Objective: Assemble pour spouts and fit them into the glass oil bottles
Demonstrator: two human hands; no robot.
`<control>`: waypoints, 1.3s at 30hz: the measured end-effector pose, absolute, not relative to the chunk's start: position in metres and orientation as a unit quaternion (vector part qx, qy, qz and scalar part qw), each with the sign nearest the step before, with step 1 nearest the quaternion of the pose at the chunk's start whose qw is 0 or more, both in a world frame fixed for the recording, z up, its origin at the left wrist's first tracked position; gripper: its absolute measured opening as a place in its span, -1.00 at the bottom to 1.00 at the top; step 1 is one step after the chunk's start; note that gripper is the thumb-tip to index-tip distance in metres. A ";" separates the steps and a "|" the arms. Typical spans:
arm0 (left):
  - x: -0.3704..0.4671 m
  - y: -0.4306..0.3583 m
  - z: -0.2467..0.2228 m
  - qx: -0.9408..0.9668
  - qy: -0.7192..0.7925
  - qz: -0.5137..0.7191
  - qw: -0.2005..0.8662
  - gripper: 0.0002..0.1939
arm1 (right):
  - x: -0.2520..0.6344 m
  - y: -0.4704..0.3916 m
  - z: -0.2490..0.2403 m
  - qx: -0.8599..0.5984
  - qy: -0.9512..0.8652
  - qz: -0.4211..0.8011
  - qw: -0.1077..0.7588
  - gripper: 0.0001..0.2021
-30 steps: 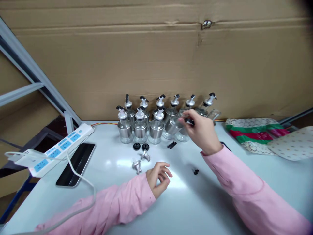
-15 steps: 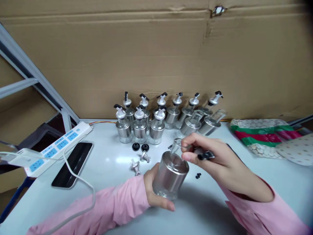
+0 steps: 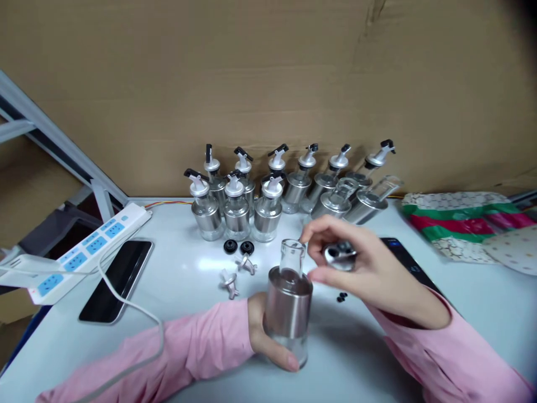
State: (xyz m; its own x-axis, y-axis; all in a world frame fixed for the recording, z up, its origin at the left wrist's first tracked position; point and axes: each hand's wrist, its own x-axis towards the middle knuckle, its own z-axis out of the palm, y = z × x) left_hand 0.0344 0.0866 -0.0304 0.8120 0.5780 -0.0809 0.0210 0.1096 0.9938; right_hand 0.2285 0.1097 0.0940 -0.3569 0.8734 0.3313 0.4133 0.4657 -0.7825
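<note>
My left hand (image 3: 268, 336) is wrapped round the lower part of a glass bottle with a metal sleeve (image 3: 288, 305). This bottle stands almost upright, its glass neck uncapped. Just right of the neck, my right hand (image 3: 348, 263) holds a silver and black pourer (image 3: 339, 256) against the palm, with thumb and forefinger apart beside the neck. Two black ring-shaped stoppers (image 3: 230, 247) and two silver spout parts (image 3: 229, 283) lie left of the bottle. Small black pieces (image 3: 342, 297) rest below my right hand.
Several bottles with pourers (image 3: 237, 215) stand at the back; two uncapped ones (image 3: 367, 206) are at their right. A power strip (image 3: 90, 252), a white cable and a phone (image 3: 117, 280) lie left. Another phone (image 3: 405, 260) and a patterned bag (image 3: 465, 224) are right.
The held bottle has gone from tilted to nearly upright. My right thumb and forefinger have come away from its neck, and the pourer in that hand has turned. The view has shifted slightly.
</note>
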 end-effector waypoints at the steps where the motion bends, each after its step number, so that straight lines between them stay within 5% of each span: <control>1: 0.035 0.088 -0.029 0.609 0.240 0.176 0.735 -0.29 | 0.229 0.110 0.093 -0.435 -0.742 0.295 0.415 -0.81; 5: 0.035 0.093 -0.022 0.518 0.258 0.112 0.808 -0.29 | 0.231 0.112 0.084 -0.461 -0.686 0.293 0.481 -0.87; 13: 0.035 0.092 -0.021 0.534 0.257 0.115 0.797 -0.31 | 0.224 0.111 0.080 -0.424 -0.667 0.320 0.523 -0.68; 24: 0.035 0.092 -0.019 0.515 0.262 0.114 0.808 -0.31 | 0.224 0.107 0.078 -0.412 -0.642 0.362 0.536 -0.85; 32: 0.035 0.092 -0.021 0.543 0.249 0.114 0.794 -0.31 | 0.220 0.113 0.083 -0.409 -0.573 0.358 0.613 -0.63; 37: 0.035 0.093 -0.021 0.554 0.249 0.115 0.786 -0.29 | 0.219 0.122 0.082 -0.354 -0.481 0.491 0.634 -0.93; 39: 0.036 0.092 -0.021 0.566 0.245 0.117 0.778 -0.29 | 0.217 0.124 0.079 -0.344 -0.473 0.507 0.633 -0.85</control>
